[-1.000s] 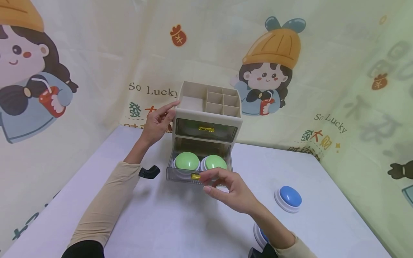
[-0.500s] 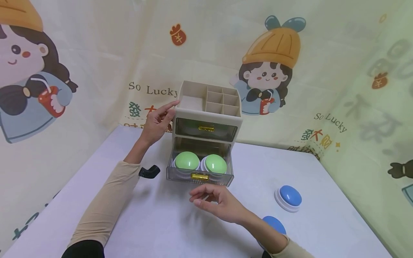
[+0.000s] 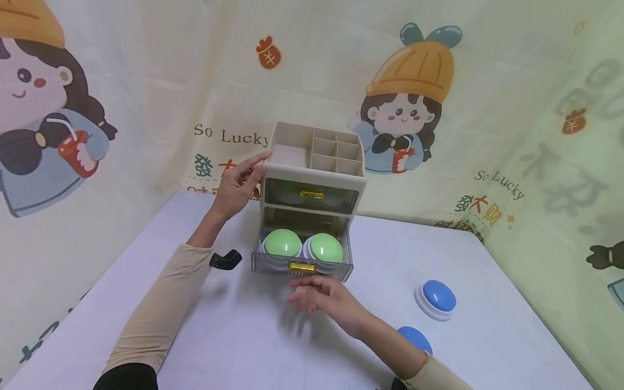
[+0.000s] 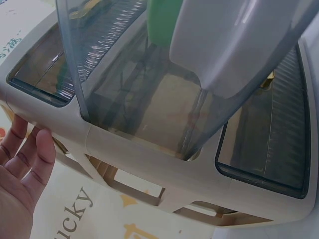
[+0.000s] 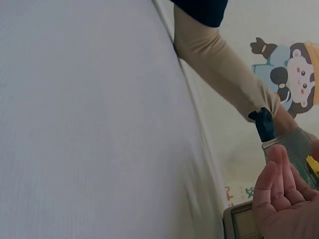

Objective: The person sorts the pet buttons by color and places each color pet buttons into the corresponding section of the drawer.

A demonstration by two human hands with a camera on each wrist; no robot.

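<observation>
The left hand (image 3: 236, 187) touches the box (image 3: 312, 172), fingers a little apart. The right hand (image 3: 329, 302) holds nothing, fingers loosely bent, near the box's pulled-out drawer (image 3: 272, 264) with two green domes (image 3: 283, 242). The right arm (image 3: 392, 348) hides part of a blue dome (image 3: 416, 338).

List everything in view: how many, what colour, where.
Table: 1, white, lower part of view
Printed cloth: count unclear, cream, around table
Drawer unit: 1, cream, on table
Open drawer: 1, smoky, mid-unit
Closed drawers: 2, smoky, above and below open one
Handles: 3, gold, on drawer fronts
Green domes: 2, green and white, inside open drawer
Blue domes: 2, blue, on table's right
Wrist pieces: 2, black, one per wrist
Sleeves: 2, beige, one per arm
Left hand: 1, fingers against unit's left side
Right hand: 1, by open drawer's front
</observation>
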